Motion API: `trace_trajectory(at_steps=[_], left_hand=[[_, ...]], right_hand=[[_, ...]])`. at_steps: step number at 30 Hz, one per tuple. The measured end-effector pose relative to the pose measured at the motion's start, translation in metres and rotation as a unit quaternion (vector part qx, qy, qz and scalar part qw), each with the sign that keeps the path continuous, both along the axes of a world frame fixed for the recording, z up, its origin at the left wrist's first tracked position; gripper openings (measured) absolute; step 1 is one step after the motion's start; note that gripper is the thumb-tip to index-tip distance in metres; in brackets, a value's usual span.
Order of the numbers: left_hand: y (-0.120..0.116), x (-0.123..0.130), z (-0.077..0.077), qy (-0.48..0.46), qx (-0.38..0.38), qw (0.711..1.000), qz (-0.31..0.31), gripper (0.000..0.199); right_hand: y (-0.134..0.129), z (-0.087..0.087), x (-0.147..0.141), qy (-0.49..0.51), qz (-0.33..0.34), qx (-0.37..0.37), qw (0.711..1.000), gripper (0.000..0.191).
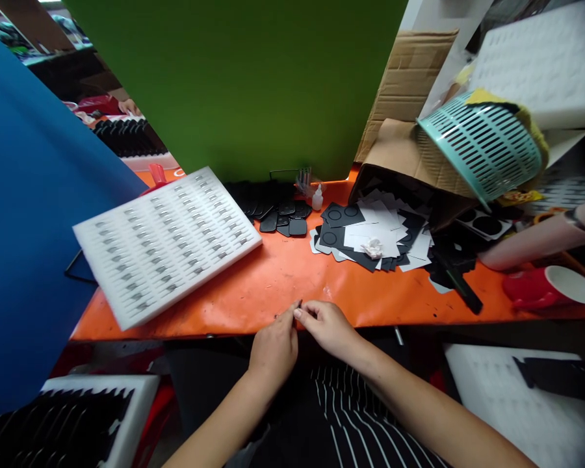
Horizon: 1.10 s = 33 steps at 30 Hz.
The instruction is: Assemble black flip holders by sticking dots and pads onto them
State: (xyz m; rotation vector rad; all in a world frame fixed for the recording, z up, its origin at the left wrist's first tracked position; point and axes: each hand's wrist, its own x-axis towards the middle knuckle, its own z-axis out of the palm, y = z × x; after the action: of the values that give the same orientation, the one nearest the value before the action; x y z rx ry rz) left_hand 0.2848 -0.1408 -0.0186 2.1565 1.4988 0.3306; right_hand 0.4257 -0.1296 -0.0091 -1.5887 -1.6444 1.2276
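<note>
My left hand point(275, 346) and my right hand point(332, 330) meet just over the front edge of the orange-covered table point(273, 279). Both are closed, with thumbs and fingertips pinched together on a small dark piece point(299, 303). Only its tip shows above my fingers; the rest is hidden, so its kind cannot be made out. Nearest beyond my hands are several black rounded flat pieces point(297, 227) in a pile. A small white dropper bottle point(317, 198) stands beside that pile.
To the left lies a white slotted foam tray point(175, 244). Black and white sheets point(370, 224) spill from a cardboard box point(394, 153), with a teal basket point(487, 146) above. A red mug point(531, 287) lies at right. Green point(244, 84) and blue point(39, 214) panels stand around the table.
</note>
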Motion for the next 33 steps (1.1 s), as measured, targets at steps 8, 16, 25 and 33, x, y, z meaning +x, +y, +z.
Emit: trace_trajectory(at_steps=[8,16,25,33], left_hand=[[0.005,0.003,0.003,-0.066,-0.019,0.997,0.046,0.033],[0.014,0.005,-0.002,-0.441,-0.301,0.837,0.122,0.032],[0.014,-0.004,0.002,-0.444,-0.242,0.844,0.179,0.03],[0.001,-0.013,0.028,-0.154,0.058,0.986,-0.024,0.035]], right_hand=[[0.003,-0.003,-0.008,0.059,-0.051,0.005,0.997,0.031],[0.005,-0.007,-0.001,0.375,-0.098,-0.185,0.903,0.04],[0.005,0.005,0.007,0.223,-0.011,-0.163,0.961,0.035],[0.003,0.02,0.011,0.195,0.029,-0.16,0.967,0.03]])
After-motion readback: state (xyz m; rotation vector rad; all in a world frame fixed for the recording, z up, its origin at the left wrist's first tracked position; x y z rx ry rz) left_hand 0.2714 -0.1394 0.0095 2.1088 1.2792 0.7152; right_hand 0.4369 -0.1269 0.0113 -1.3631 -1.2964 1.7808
